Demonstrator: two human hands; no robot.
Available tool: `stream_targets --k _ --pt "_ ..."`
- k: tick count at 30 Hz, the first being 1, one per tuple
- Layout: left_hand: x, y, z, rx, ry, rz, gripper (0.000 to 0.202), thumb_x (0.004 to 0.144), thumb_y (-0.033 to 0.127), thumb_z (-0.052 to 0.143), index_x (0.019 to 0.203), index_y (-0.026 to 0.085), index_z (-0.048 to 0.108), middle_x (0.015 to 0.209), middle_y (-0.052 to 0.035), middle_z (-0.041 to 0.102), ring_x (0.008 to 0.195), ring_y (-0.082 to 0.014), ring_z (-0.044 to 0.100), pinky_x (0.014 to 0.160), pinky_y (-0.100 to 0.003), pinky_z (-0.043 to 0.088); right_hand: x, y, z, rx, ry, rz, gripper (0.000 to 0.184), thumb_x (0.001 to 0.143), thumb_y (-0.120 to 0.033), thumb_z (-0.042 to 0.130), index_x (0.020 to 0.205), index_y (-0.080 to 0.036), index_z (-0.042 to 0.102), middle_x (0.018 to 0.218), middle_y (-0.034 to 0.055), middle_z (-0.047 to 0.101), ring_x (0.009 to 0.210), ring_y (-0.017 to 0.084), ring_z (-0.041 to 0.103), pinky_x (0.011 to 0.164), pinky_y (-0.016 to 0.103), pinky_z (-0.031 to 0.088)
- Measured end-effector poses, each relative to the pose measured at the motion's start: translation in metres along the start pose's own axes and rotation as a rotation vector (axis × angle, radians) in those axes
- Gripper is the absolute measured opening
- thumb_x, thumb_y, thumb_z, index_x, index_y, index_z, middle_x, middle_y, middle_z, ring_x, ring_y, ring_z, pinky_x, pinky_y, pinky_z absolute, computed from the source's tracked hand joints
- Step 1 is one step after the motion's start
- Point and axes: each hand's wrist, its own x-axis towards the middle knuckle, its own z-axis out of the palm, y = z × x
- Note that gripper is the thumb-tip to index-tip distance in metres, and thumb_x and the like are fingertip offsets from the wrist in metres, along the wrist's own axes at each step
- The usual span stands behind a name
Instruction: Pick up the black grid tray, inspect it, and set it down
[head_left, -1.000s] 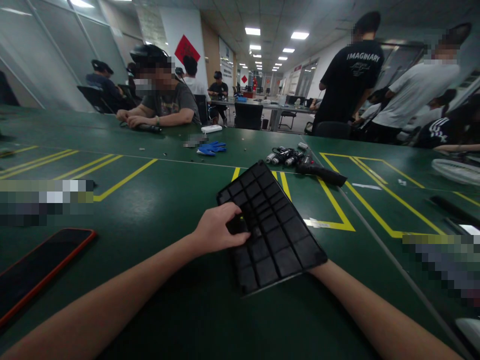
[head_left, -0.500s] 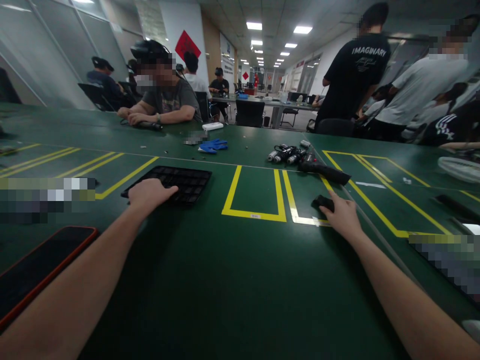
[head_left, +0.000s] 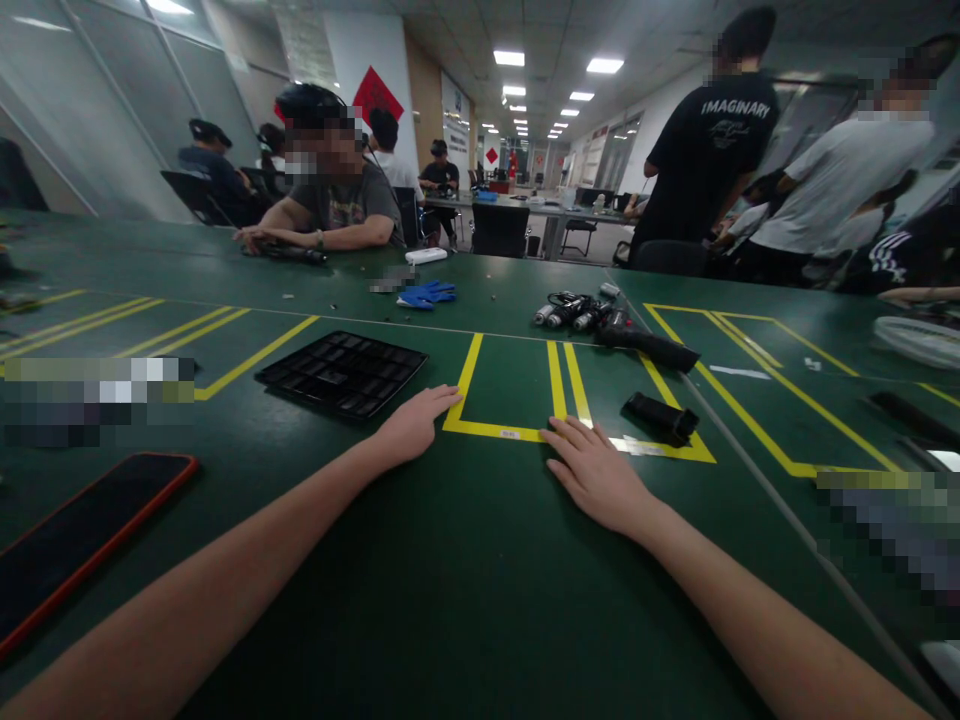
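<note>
My left hand (head_left: 414, 425) is empty, its fingers stretched toward the left strip of a yellow tape outline (head_left: 495, 432) on the green table (head_left: 450, 580). To its left lies a flat black tray (head_left: 345, 372) divided into compartments, apart from the hand. My right hand (head_left: 600, 470) rests palm down with fingers spread, holding nothing, its fingertips over the tape between two outlines. Right of that hand, a small black block-like part (head_left: 660, 417) lies inside the right-hand outline; I cannot make out its exact kind.
Behind the outlines sit several metal-tipped cabled tools (head_left: 574, 310) and a dark handle-shaped piece (head_left: 652, 348). A blue glove (head_left: 426, 294) lies farther back. An orange-edged phone (head_left: 90, 540) is at left. Across the table, a seated person (head_left: 337, 205) holds a dark object.
My left hand has left the black tray and moved right. My right hand has let go of the small black part and moved left; both hands are now empty.
</note>
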Motion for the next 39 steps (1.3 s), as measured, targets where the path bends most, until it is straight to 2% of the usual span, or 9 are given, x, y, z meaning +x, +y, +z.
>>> stream_targets --k 4,8,14,17,20,25,29,34,39 --pt "-0.003 -0.001 -0.003 0.034 0.041 0.030 0.047 0.087 0.015 0.033 0.132 0.012 0.046 0.138 -0.0107 0.047 0.131 -0.0195 0.037 0.109 -0.042 0.029 0.001 0.022 -0.013 -0.027 0.103 0.046 0.048 0.092 -0.042 0.027 0.131 -0.022 0.045 0.140 0.0075 0.045 0.132 0.025 0.035 0.109 0.053 0.026" --pt "-0.021 0.039 -0.006 0.028 0.058 0.273 0.040 0.090 0.024 0.041 0.128 0.013 0.050 0.134 -0.0116 0.051 0.129 -0.0206 0.040 0.107 -0.045 0.031 -0.005 0.075 -0.027 -0.293 0.338 0.304 0.048 0.089 -0.039 0.033 0.126 -0.015 0.050 0.138 0.0149 0.045 0.130 0.035 0.033 0.105 0.062 0.022" --pt "-0.035 0.084 -0.001 -0.008 -0.084 0.448 0.033 0.091 0.024 0.044 0.121 0.017 0.054 0.127 -0.0087 0.056 0.118 -0.0200 0.050 0.099 -0.040 0.040 -0.015 0.120 -0.020 -0.284 0.172 0.459 0.059 0.086 -0.048 0.035 0.130 -0.011 0.045 0.123 0.0194 0.055 0.116 0.037 0.044 0.094 0.053 0.038" --pt "-0.027 0.071 -0.008 0.111 0.016 0.325 0.029 0.092 0.023 0.040 0.113 0.013 0.058 0.113 -0.0109 0.061 0.103 -0.0201 0.056 0.089 -0.037 0.045 -0.014 0.120 -0.016 -0.293 0.209 0.477 0.055 0.086 -0.045 0.035 0.128 -0.012 0.048 0.121 0.0194 0.056 0.114 0.036 0.044 0.092 0.051 0.040" --pt "-0.018 0.044 -0.016 0.288 0.094 0.015 0.028 0.092 0.027 0.039 0.102 0.011 0.059 0.098 -0.0121 0.061 0.086 -0.0209 0.058 0.071 -0.032 0.048 -0.013 0.120 -0.015 -0.290 0.202 0.473 0.054 0.086 -0.044 0.034 0.127 -0.012 0.047 0.121 0.0192 0.056 0.114 0.036 0.044 0.090 0.051 0.041" --pt "-0.013 0.011 -0.014 0.344 0.003 -0.255 0.025 0.090 0.029 0.039 0.092 0.012 0.057 0.086 -0.0108 0.061 0.076 -0.0212 0.059 0.063 -0.029 0.044 -0.013 0.120 -0.016 -0.278 0.195 0.480 0.056 0.087 -0.046 0.033 0.128 -0.012 0.047 0.122 0.0189 0.055 0.115 0.037 0.043 0.090 0.050 0.041" --pt "-0.008 0.004 -0.022 -0.115 0.052 -0.283 0.012 0.083 0.023 0.049 0.077 0.015 0.056 0.074 -0.0070 0.060 0.067 -0.0188 0.058 0.060 -0.029 0.043 -0.013 0.117 -0.018 -0.269 0.184 0.508 0.056 0.087 -0.047 0.033 0.130 -0.013 0.046 0.124 0.0178 0.054 0.115 0.038 0.042 0.092 0.050 0.040" --pt "-0.005 -0.026 -0.065 -1.078 0.413 -0.597 0.003 0.077 0.017 0.047 0.078 0.016 0.049 0.064 -0.0021 0.054 0.053 -0.0121 0.052 0.052 -0.024 0.042 -0.013 0.115 -0.019 -0.268 0.171 0.510 0.057 0.087 -0.046 0.033 0.130 -0.012 0.045 0.124 0.0171 0.054 0.115 0.038 0.042 0.096 0.049 0.038" --pt "-0.022 -0.077 -0.085 -0.864 0.642 -0.803 0.015 0.082 0.023 0.043 0.069 0.016 0.046 0.062 -0.0021 0.049 0.061 -0.0139 0.051 0.055 -0.025 0.040 -0.013 0.112 -0.020 -0.240 0.164 0.547 0.057 0.087 -0.047 0.033 0.132 -0.013 0.044 0.126 0.0171 0.052 0.117 0.039 0.040 0.096 0.050 0.038"
